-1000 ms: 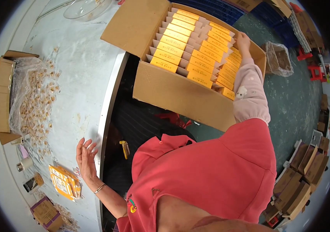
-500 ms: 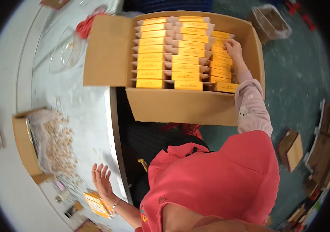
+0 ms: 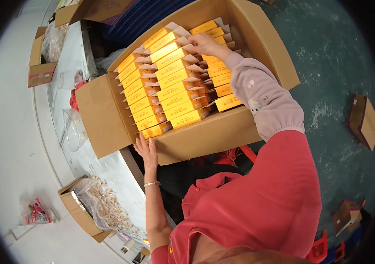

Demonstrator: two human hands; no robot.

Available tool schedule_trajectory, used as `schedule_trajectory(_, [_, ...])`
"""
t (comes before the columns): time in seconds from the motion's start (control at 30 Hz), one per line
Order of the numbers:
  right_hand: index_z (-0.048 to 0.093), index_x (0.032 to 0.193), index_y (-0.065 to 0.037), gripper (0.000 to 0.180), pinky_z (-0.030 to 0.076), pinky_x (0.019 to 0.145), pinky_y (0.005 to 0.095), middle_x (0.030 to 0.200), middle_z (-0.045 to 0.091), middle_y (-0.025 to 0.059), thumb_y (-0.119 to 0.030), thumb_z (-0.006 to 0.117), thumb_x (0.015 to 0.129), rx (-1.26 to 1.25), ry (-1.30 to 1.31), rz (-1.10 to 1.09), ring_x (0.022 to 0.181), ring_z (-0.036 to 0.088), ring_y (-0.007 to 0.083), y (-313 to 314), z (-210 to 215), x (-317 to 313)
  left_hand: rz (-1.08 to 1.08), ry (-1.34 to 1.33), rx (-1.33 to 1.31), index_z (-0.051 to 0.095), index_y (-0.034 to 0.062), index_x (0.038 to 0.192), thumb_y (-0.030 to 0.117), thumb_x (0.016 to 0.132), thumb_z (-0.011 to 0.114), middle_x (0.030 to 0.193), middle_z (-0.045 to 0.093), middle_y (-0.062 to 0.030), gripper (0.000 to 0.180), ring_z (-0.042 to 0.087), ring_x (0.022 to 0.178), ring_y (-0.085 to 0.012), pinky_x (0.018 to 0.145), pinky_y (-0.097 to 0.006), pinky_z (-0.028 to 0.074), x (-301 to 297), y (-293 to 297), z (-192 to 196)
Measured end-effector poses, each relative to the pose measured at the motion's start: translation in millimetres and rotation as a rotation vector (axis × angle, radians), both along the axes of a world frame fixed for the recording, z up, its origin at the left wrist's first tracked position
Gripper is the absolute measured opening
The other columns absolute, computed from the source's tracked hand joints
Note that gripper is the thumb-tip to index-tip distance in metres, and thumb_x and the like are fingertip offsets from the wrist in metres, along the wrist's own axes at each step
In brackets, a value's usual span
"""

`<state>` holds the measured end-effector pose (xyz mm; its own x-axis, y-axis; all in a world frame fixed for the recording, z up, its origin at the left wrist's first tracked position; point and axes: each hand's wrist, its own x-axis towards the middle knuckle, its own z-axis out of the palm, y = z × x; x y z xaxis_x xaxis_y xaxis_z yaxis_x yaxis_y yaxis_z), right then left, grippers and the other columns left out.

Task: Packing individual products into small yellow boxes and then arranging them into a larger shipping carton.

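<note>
Below head camera, big cardboard carton [image 3: 205,136] sat at table [image 3: 108,171] edge, packed with yellow boxes [image 3: 176,94]. Left hand [image 3: 145,152] flat, unclenched against carton front. Right hand [image 3: 203,44] pinched 1 box flap. Risk: carton could tip off edge, flap could tear.

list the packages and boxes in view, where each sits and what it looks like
Large cardboard carton: centre, open, brown, flaps out; left hand on its near corner.
Yellow cartons: rows inside it, slim, pale open flaps; right hand on one.
Small box of loose pale pieces: lower left on the white table, plastic-lined.
Brown box: upper left, open.
Flat brown boxes: green floor, right.
</note>
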<state>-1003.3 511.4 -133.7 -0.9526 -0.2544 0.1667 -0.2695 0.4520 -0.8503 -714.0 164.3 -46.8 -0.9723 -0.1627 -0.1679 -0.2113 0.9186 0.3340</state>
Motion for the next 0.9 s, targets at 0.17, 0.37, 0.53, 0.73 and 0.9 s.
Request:
schedule_trajectory(0.17, [0.065, 0.082, 0.0, 0.024, 0.044, 0.062, 0.0376, 0.071, 0.06, 0.0186, -0.021, 0.068, 0.071, -0.044, -0.107, 0.03, 0.069, 0.059, 0.031, -3, -7, 0, -0.109, -0.022, -0.123, 0.033, 0.0129, 0.14, 0.048, 0.093, 0.041, 0.144, 0.018, -0.026, 0.059, 0.007, 0.137, -0.0377, 0.108, -0.055, -0.006, -2, 8, -9])
schedule_trajectory(0.37, [0.067, 0.076, -0.001, 0.02, 0.045, 0.062, 0.0369, 0.069, 0.061, 0.0173, -0.021, 0.069, 0.072, -0.123, -0.059, -0.046, 0.066, 0.06, 0.0296, -19, -12, -4, -0.184, -0.015, -0.136, 0.044, 0.015, 0.132, 0.047, 0.09, 0.047, 0.142, 0.018, -0.0256, 0.052, 0.008, 0.136, -0.0389, 0.107, -0.056, -0.007, 2, 12, -4])
schedule_trajectory(0.53, [0.068, 0.078, -0.003, 0.018, 0.047, 0.063, 0.0352, 0.071, 0.063, 0.0158, -0.02, 0.069, 0.073, -0.142, -0.315, 0.038, 0.067, 0.061, 0.0275, -19, -1, -4, -0.147, 0.011, -0.152, 0.038, 0.0169, 0.137, 0.049, 0.091, 0.045, 0.144, 0.015, -0.027, 0.057, 0.007, 0.136, -0.042, 0.108, -0.055, 0.001, 11, 11, 2])
schedule_trajectory(0.73, [0.064, 0.074, 0.0, 0.017, 0.047, 0.065, 0.0373, 0.075, 0.063, 0.0179, -0.017, 0.067, 0.074, 0.195, 0.07, 0.008, 0.073, 0.06, 0.0325, -3, -30, -13, 0.039, 0.164, 0.116, 0.038, 0.0072, 0.136, 0.036, 0.093, 0.047, 0.145, 0.015, -0.0263, 0.052, 0.017, 0.135, -0.0382, 0.11, -0.041, 0.017, 30, 21, 46])
schedule_trajectory(0.9, [0.062, 0.093, -0.003, 0.02, 0.047, 0.076, 0.0412, 0.095, 0.062, 0.0209, -0.014, 0.061, 0.077, 0.467, 0.133, 0.155, 0.089, 0.059, 0.0372, 18, -16, -26, 0.154, 0.216, 0.07, 0.048, 0.0094, 0.13, 0.023, 0.092, 0.049, 0.146, 0.021, -0.0205, 0.04, 0.019, 0.137, -0.033, 0.11, -0.041, 0.016, 93, -13, 93])
